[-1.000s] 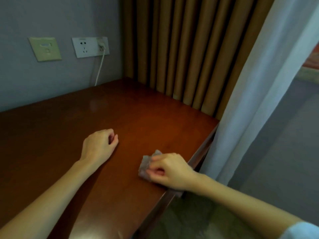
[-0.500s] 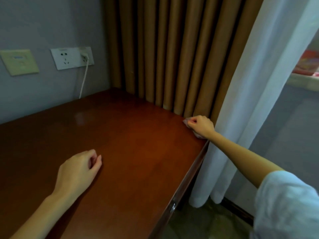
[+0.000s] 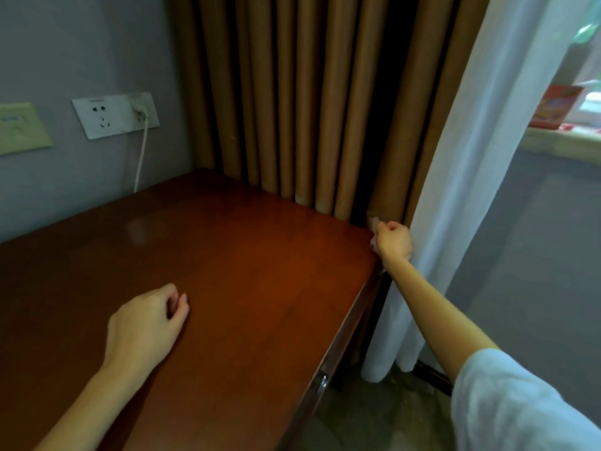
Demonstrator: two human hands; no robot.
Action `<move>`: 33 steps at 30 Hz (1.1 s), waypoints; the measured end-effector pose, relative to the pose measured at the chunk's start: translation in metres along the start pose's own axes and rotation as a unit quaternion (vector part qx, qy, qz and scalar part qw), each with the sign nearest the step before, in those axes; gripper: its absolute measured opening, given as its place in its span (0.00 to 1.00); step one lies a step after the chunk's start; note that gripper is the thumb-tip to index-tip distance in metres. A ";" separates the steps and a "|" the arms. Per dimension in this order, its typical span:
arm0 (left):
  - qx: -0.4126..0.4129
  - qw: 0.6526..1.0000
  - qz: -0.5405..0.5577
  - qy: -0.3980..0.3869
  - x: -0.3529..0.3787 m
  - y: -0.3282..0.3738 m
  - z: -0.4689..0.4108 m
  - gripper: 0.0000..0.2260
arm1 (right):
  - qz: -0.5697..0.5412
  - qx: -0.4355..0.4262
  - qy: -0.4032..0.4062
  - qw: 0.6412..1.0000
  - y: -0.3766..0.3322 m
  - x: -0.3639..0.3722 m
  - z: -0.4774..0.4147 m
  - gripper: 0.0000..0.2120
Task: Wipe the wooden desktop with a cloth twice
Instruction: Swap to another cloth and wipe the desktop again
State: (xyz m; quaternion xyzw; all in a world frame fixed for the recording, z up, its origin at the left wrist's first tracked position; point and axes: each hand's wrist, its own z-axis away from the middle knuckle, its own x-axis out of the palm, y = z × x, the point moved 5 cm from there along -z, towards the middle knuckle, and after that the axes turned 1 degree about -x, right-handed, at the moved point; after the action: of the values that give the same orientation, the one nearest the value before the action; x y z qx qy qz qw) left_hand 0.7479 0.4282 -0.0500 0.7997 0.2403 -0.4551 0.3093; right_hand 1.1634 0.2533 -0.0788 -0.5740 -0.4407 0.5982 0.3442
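Two hands, two jobs: your right hand point(image 3: 392, 243) has its grip clamped on the small pale cloth point(image 3: 374, 222) at the far corner of the red-brown wooden worktop point(image 3: 247, 268); your left hand point(image 3: 146, 323) rests loosely curled, empty, likely bracing.

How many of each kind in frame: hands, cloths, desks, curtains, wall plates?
Hands: 2, left hand and right hand
Cloths: 1, the cloth in the right hand's grip
Desks: 1, the desk
Curtains: 2, brown curtain and white curtain
Wall plates: 2, white socket plate and green plate
Total: 8
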 end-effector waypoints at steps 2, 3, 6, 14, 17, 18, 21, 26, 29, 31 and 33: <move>-0.005 1.000 -0.005 -0.001 0.000 0.000 -0.001 0.14 | 0.004 0.006 0.032 0.999 -0.001 -0.006 0.016 0.19; -0.005 1.000 -0.007 0.000 0.000 0.001 -0.001 0.15 | 0.003 0.000 0.042 0.999 -0.002 -0.008 0.024 0.18; -0.003 1.000 -0.011 0.007 0.001 0.000 -0.001 0.15 | 0.054 -0.067 0.027 0.996 -0.007 -0.011 0.065 0.19; 0.001 1.000 -0.007 -0.017 -0.007 -0.002 0.007 0.13 | 0.276 -0.383 -0.211 0.856 -0.047 0.025 0.112 0.14; -0.004 0.999 -0.018 -0.026 -0.017 -0.017 0.017 0.12 | 0.302 -0.321 -0.172 0.881 -0.051 0.043 0.060 0.11; -0.011 0.999 -0.023 -0.025 -0.020 -0.026 0.020 0.12 | 0.299 -0.299 -0.159 0.892 -0.053 0.046 0.049 0.12; -0.039 0.998 -0.049 -0.021 -0.034 -0.052 0.027 0.13 | 0.302 -0.270 -0.151 0.902 -0.061 0.058 0.037 0.14; -0.122 0.989 -0.082 -0.021 -0.063 -0.117 0.038 0.13 | 0.315 -0.251 -0.159 0.901 -0.072 0.092 0.026 0.18; -0.172 0.980 -0.098 0.011 -0.079 -0.157 0.047 0.15 | 0.327 -0.257 -0.168 0.894 -0.086 0.135 0.035 0.23; -0.190 0.976 -0.105 0.032 -0.086 -0.175 0.053 0.15 | 0.322 -0.293 -0.196 0.879 -0.107 0.177 0.067 0.22; -0.200 0.973 -0.109 0.044 -0.090 -0.187 0.057 0.15 | 0.312 -0.343 -0.253 0.849 -0.134 0.223 0.129 0.20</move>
State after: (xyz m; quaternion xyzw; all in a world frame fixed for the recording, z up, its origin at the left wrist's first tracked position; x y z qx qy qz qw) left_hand 0.5478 0.5082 -0.0451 0.7099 0.4252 -0.3931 0.4008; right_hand 1.0000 0.4911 -0.0469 -0.5916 -0.4872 0.6094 -0.2029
